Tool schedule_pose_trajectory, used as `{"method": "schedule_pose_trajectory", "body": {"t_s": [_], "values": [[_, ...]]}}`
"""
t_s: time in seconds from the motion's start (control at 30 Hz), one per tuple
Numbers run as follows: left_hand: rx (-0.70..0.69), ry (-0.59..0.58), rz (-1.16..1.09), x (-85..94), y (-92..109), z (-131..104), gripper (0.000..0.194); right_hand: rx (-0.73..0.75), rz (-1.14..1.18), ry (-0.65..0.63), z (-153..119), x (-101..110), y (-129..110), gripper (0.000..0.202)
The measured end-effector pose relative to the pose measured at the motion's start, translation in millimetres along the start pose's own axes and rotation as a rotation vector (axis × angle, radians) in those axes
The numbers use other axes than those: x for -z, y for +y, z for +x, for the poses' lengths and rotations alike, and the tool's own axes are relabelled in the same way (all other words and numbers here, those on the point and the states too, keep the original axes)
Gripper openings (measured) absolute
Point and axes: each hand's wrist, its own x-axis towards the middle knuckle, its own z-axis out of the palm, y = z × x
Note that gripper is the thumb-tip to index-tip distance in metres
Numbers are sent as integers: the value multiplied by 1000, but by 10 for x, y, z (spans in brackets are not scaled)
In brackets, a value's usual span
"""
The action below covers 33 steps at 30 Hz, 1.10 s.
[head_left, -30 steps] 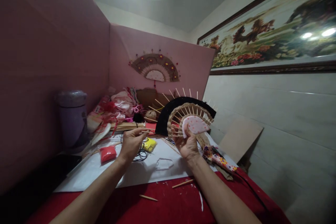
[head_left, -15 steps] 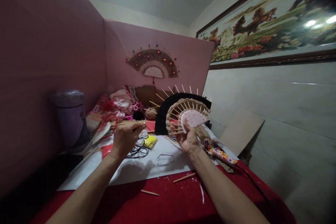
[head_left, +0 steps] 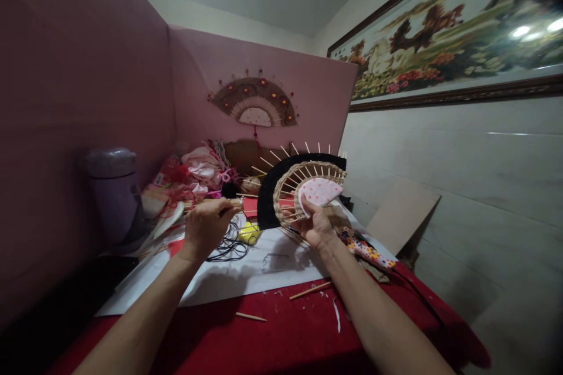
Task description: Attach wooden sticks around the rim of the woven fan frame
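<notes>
My right hand (head_left: 315,226) grips a half-round fan by its base, thumb on the white piece with pink dots (head_left: 320,190). Around that piece run a woven straw band (head_left: 281,186) and a black band (head_left: 267,196), with thin sticks poking out past the edge. To the left, my left hand (head_left: 209,225) is closed with fingers pinched; what it holds, if anything, is too small to make out. Behind it lies a bundle of thin sticks (head_left: 190,205). Black cord (head_left: 229,249) and a yellow packet (head_left: 249,234) lie between the hands.
A purple bottle (head_left: 115,202) stands at the left. Pink cloth and yarn (head_left: 202,167) are heaped behind. A flower-patterned tool (head_left: 367,251) with a black cable lies at the right. Loose sticks (head_left: 251,317) rest on the red cloth (head_left: 281,340). Another fan (head_left: 255,102) hangs on the pink board.
The fan in my right hand has tilted a little and shifted slightly left. My left hand has moved slightly left. The whole view has shifted a little.
</notes>
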Motion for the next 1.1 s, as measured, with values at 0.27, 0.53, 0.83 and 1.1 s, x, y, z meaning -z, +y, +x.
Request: {"method": "schedule_pose_trajectory", "body": {"t_s": [0.27, 0.53, 0.83, 1.1], "values": [[190, -113, -481, 0, -8, 45, 20, -6, -13, -91, -46, 5, -43, 16], [607, -317, -1021, -136, 157, -9, 26, -76, 39, -106, -115, -50, 4, 15], [599, -356, -1096, -231, 212, -105, 25, -41, 117, -91, -133, -87, 47, 15], [514, -206, -1131, -329, 322, -222, 17, 69, 216, -48, -75, -59, 79, 9]]}}
